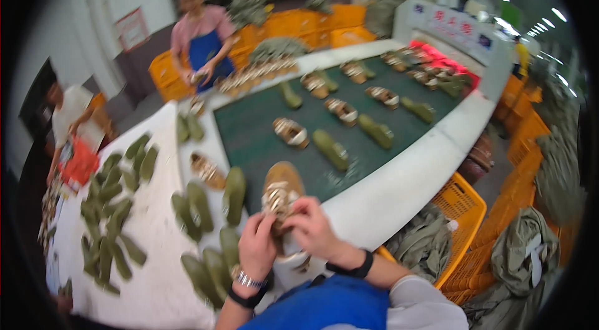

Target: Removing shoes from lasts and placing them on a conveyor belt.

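Observation:
A tan shoe (pixel 284 180) with pale laces lies in front of me at the near end of the green conveyor belt (pixel 249 161), its toe pointing away. My left hand (pixel 257 247) pinches at the ankle end of the lacing from the left. On the right side of that same spot, my right hand (pixel 314 228) is closed too, fingertips close to the left ones. Blur hides whether they grip laces or the shoe's upper edge. Olive-green insoles (pixel 233 196) lie left of the shoe, by another tan shoe (pixel 207 171).
Shoes and insoles sit spaced along the belt toward a red-lit machine opening (pixel 440 58). A white table (pixel 165 267) with scattered insoles stands at left. Across the belt, a person in a blue apron (pixel 204 49) handles a shoe. Orange crates (pixel 462 224) with grey-green cloth are at right.

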The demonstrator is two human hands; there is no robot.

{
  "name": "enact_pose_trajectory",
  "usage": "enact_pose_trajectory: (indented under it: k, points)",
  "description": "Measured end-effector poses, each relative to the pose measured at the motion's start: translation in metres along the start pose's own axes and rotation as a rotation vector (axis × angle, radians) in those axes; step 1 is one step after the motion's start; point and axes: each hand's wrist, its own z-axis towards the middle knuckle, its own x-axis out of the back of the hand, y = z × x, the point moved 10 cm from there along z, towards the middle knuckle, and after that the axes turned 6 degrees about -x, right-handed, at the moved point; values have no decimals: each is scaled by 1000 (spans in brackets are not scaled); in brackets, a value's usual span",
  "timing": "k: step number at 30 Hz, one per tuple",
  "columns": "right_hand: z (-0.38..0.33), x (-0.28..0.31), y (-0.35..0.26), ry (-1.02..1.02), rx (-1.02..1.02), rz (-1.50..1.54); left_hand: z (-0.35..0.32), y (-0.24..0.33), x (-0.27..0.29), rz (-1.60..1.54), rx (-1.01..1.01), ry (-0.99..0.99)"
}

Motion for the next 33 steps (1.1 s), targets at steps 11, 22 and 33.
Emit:
enact_pose_trajectory:
  k: [11, 22, 33]
  points:
    - [-4, 10, -7, 57, -36, 12, 6, 12, -13, -4, -57, -146]
    - [-6, 11, 30, -44, -212, 74, -25, -2, -17, -310, -55, -107]
    - [-16, -4, 42, -204, -174, -153, -45, -24, -20, -119, 143, -117]
